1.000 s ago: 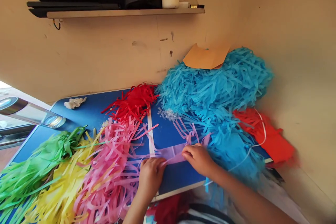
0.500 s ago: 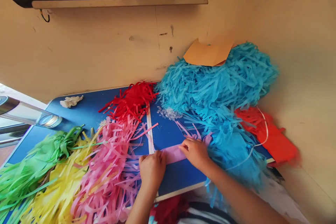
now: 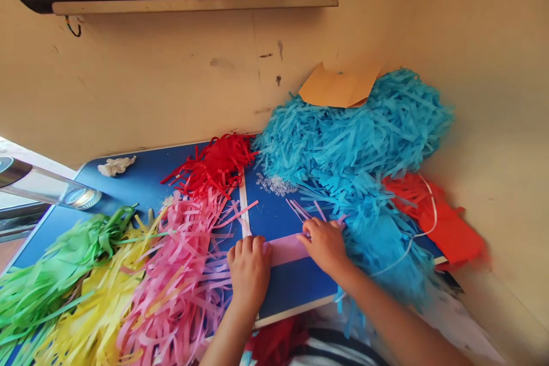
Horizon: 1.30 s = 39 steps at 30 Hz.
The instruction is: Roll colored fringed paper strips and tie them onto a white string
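A folded lilac tissue paper piece [image 3: 286, 250] with fringed ends lies stretched across the blue table [image 3: 295, 286] between my hands. My left hand [image 3: 250, 271] curls its fingers over the left end, palm down, and its thumb is hidden. At the right end, my right hand [image 3: 323, 246] pinches the paper, with thin lilac strips sticking out beyond its fingers. Just left of my left hand is a heap of pink fringed tissue paper [image 3: 175, 274], with lilac strips along its edge. Blue fringed paper [image 3: 373, 234] lies close to my right hand.
Green [image 3: 72, 263], yellow [image 3: 103, 297] and red [image 3: 214, 166] fringes lie leftward. Small clear pieces [image 3: 277, 185] sit mid-table. An orange paper sheet [image 3: 338, 87] tops the blue heap. A clear bottle [image 3: 55, 186] lies left; a shelf [image 3: 193, 7] hangs above.
My left hand has rolled forward, its fingers flatter over the paper. My right hand has shifted slightly up and right along the lilac paper. The surrounding heaps stay where they were.
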{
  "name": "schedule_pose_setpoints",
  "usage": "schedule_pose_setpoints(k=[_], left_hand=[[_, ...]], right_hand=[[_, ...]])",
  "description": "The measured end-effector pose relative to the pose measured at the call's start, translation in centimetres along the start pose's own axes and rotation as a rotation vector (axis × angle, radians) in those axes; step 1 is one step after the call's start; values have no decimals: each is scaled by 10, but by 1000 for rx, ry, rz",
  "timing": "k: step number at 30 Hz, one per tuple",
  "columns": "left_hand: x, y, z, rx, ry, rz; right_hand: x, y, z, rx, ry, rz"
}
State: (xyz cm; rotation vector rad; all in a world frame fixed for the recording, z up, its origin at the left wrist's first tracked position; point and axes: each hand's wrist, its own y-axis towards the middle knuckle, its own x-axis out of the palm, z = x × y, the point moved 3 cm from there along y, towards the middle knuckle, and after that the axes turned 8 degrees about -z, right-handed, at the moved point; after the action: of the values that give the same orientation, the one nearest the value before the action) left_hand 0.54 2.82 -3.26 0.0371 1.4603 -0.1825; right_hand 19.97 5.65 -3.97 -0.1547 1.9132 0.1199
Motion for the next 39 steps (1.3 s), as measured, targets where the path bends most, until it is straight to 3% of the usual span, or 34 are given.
schedule_pose_setpoints(k=[2, 3, 6, 8, 15, 21, 30, 39], left_hand=[[-2, 0, 3, 146, 8, -11], [-3, 0, 5, 231, 10, -31], [-6, -4, 6, 421, 17, -88], [-10, -8, 5, 468, 16, -97], [-20, -13, 4, 451, 65, 53], [-14, -7, -6, 406, -38, 174], [-16, 0, -21, 316, -221, 6], [-7, 16, -23, 203, -175, 9]], right_hand=[[-13, -5, -1, -27, -67, 96], [-17, -9, -5, -110, -84, 105], [-19, -22, -18, -487, -62, -77], [-15, -26, -19, -613, -59, -219], [-7, -9, 1, -514, 9, -254], [-9, -11, -3, -497, 61, -216], [-2, -4, 11, -364, 143, -169], [5, 4, 9, -164, 106, -85]])
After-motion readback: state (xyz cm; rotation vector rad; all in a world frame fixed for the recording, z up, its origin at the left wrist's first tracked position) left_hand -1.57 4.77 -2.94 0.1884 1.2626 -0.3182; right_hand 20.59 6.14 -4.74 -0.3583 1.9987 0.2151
